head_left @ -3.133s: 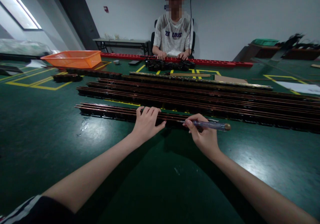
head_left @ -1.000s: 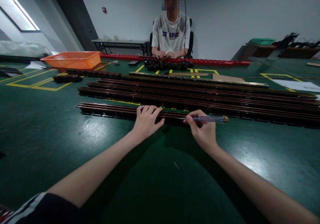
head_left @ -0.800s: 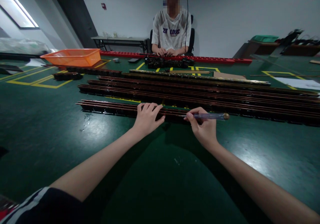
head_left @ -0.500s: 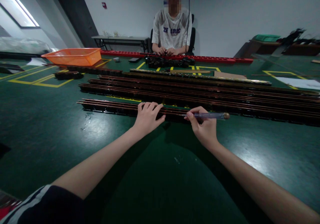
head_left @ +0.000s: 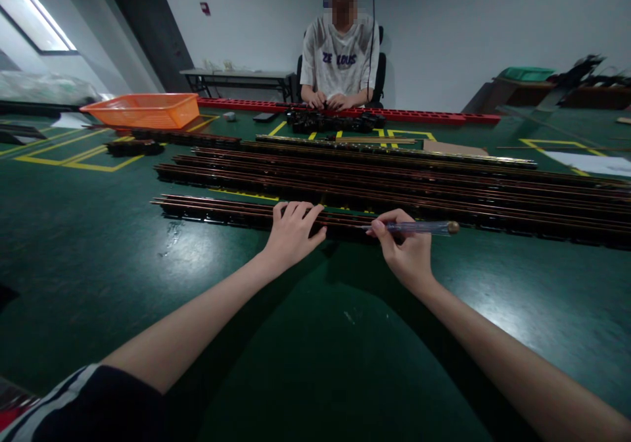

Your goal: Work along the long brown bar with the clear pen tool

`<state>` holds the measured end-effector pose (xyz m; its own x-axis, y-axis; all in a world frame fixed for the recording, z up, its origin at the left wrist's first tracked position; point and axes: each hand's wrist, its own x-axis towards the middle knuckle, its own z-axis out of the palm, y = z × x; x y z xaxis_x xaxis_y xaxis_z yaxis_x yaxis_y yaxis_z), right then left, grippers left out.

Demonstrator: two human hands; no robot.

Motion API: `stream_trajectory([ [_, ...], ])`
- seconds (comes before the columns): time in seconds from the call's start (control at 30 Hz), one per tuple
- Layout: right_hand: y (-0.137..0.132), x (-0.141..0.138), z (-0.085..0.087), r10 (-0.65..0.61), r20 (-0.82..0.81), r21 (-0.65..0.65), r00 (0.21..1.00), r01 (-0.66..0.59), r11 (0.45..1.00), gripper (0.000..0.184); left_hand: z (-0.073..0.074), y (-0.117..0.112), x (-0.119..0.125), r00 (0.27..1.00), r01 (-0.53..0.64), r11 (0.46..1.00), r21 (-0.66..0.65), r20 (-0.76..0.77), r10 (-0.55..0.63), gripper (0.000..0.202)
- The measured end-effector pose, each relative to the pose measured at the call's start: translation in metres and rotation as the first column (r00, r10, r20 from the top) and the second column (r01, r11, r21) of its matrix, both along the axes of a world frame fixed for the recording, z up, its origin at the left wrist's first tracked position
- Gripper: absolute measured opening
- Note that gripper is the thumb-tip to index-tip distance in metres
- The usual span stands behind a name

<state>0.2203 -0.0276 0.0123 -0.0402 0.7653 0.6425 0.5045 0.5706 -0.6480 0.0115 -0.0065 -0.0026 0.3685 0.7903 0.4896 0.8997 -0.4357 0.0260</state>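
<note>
A long dark strip with thin copper-coloured rods (head_left: 221,210) lies across the green table in front of me. My left hand (head_left: 292,239) grips it near the middle, fingers arched over the top and thumb on the near side. My right hand (head_left: 408,252) is closed around a slim screwdriver (head_left: 428,227) with a clear handle and a brass-coloured end cap. The tool lies nearly level, its thin shaft pointing left at the strip. Whether the tip touches the rods is too small to tell.
Several similar strips (head_left: 345,179) lie just beyond. An orange basket (head_left: 148,112) stands at the back left. Across the table, a person (head_left: 340,60) in a white shirt handles dark parts (head_left: 330,122) near a long red rail (head_left: 428,114). White paper (head_left: 591,163) lies to the right.
My right hand and the screwdriver have shifted slightly to the right along the strip. My left hand stays almost in place.
</note>
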Motion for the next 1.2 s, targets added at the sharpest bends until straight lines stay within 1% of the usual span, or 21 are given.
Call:
stream_trajectory([
  [0.2,0.000,0.001,0.000,-0.013,0.015,-0.006,1.000,0.013,1.000,0.019,0.000,0.000,0.001,1.000,-0.002,1.000,-0.014,0.004,0.002,0.036],
  [0.43,0.004,0.006,0.000,-0.014,0.059,0.026,0.998,0.012,1.000,0.019,0.000,0.001,0.000,1.000,0.003,1.000,-0.023,0.012,-0.003,0.035],
  [0.93,0.010,0.022,0.000,-0.044,0.027,0.016,0.999,0.043,0.999,0.021,-0.001,0.003,-0.001,1.000,0.005,1.000,-0.029,0.019,-0.004,0.034],
  [1.2,0.007,0.021,-0.001,-0.069,0.030,0.090,0.997,0.067,0.994,0.019,-0.001,0.003,-0.002,1.000,0.007,1.000,-0.029,0.020,-0.007,0.034],
])
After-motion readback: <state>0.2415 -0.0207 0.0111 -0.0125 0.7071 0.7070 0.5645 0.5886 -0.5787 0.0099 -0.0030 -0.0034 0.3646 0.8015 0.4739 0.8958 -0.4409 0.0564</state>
